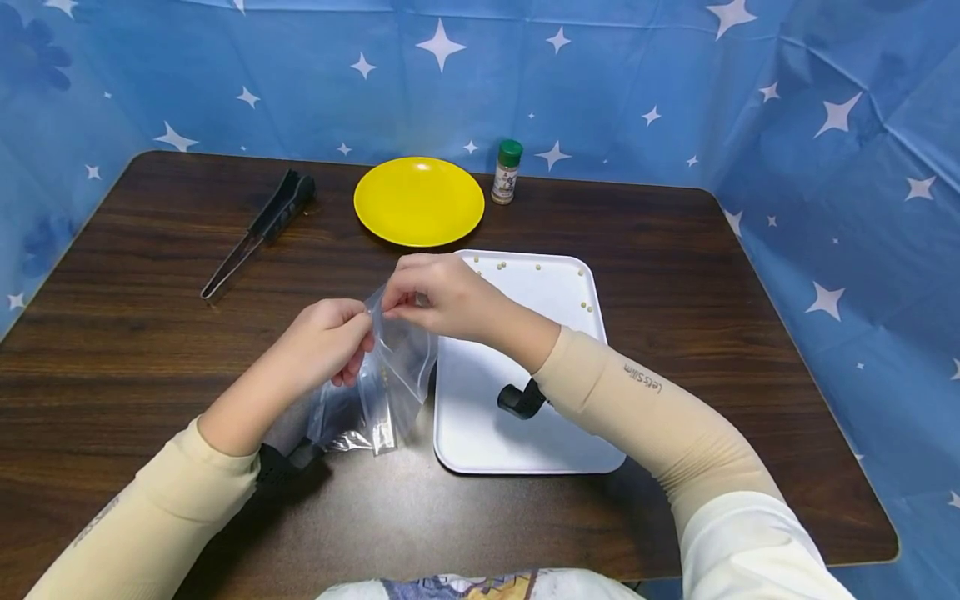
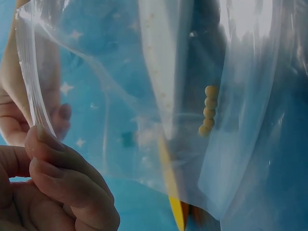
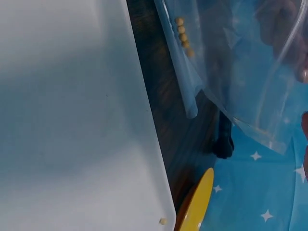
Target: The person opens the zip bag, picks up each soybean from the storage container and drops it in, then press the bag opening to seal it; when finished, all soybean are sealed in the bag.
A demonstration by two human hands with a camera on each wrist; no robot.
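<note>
Going left to right across the head view, black tongs (image 1: 258, 229) are lying at about ten o'clock on the dark wooden counter (image 1: 135, 350), well apart from the hands and out of the way.

Next, the left hand (image 1: 326, 337) is pinching the left edge of the clear zip bag (image 1: 382, 392) between thumb and curled fingers (image 2: 53, 168); the left wrist view is showing the zip strip running up from that pinch. The bag is hanging in front of the person, just left of the tray, its lower end nearly resting on the counter. A few small yellow beads (image 2: 208, 110) are sitting in a short column inside it, caught in a fold of the plastic.

The right hand (image 1: 442, 296) is pinching the opposite side of the bag's mouth, fingers curled tight on the plastic. Held from both sides like this, the mouth is being kept up and taut, probably so the beads are staying inside.

At twelve o'clock a yellow plate (image 1: 418, 200) is sitting with a green-capped spice jar (image 1: 507, 172) just beside it at its right. The white tray (image 1: 525, 433) is lying under the right forearm, with several loose beads (image 1: 540, 267) scattered along its far rim, near the bag.
</note>
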